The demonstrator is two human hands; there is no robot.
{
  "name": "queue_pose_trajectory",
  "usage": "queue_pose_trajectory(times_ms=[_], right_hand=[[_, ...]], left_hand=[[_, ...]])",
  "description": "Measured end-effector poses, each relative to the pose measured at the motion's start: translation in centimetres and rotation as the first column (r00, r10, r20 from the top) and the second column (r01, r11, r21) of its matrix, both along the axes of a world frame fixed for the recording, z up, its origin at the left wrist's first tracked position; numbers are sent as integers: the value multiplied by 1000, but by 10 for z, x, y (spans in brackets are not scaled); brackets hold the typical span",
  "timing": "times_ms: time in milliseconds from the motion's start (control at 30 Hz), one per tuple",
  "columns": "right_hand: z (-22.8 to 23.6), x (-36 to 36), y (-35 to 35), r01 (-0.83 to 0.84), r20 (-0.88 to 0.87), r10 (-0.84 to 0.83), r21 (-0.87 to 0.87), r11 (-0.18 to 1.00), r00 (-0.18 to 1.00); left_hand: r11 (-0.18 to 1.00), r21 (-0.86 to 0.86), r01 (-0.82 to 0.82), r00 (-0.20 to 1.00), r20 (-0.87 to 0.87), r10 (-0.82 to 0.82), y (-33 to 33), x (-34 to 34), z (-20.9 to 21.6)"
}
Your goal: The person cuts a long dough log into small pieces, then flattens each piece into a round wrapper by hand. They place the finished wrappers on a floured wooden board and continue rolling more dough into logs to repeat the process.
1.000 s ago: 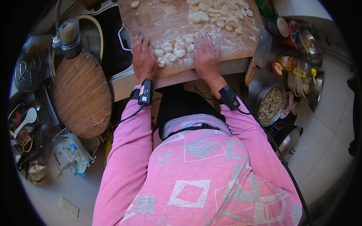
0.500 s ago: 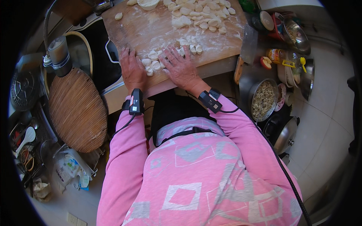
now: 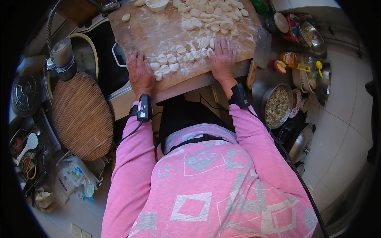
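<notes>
Left hand (image 3: pixel 141 74): flat at the near edge of your wooden board (image 3: pixel 139 31), fingers straight, gripping nothing visible.
Right hand (image 3: pixel 223 63): also flat, your fingers outstretched, gripping nothing visible.
Dough pieces (image 3: pixel 171 58): in a loose band between your hands.
Dough pile (image 3: pixel 215 20): beyond them, toward your right.
White bowl (image 3: pixel 157 5): left of the pile.

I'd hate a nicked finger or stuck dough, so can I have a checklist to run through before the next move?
1. Left hand away from the cleaver: ok, it is at the front-left corner of the wooden board.
2. Right hand clear of the cleaver: ok, there is a gap.
3. Cleaver's sharp edge turned away: cannot tell.
4. Small dough pieces between the hands all separate: not ok, several touch.
5. Board dusted: ok, white powder shows.
</notes>
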State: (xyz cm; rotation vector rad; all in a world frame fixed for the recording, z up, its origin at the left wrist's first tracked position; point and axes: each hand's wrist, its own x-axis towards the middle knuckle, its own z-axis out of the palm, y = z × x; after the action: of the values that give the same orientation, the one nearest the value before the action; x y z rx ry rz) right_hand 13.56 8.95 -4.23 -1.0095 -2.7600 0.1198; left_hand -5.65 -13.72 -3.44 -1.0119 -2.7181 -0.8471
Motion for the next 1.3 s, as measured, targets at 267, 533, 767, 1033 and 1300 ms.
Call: queue_pose_trajectory(times_ms=[267,533,767,1033,1300], right_hand=[[-1,-2,-9,-100,35,100,15,995,994],[19,-8,1,-87,2,87,87,992,996],[17,-27,-71,-365,23,366,-34,930,930],[19,-23,-57,-427,-87,435,92,899,896],[22,-27,-34,-339,-169,352,104,935,920]], left_hand=[[1000,-11,1,1000,-8,-1,1,0,1],[1000,-7,-5,1000,-23,5,1,1,0],[1000,-8,2,1000,-27,-2,1,0,0],[1000,-3,-2,1000,-21,2,1,1,0],[1000,-19,3,1000,-31,-4,0,-1,-5]])
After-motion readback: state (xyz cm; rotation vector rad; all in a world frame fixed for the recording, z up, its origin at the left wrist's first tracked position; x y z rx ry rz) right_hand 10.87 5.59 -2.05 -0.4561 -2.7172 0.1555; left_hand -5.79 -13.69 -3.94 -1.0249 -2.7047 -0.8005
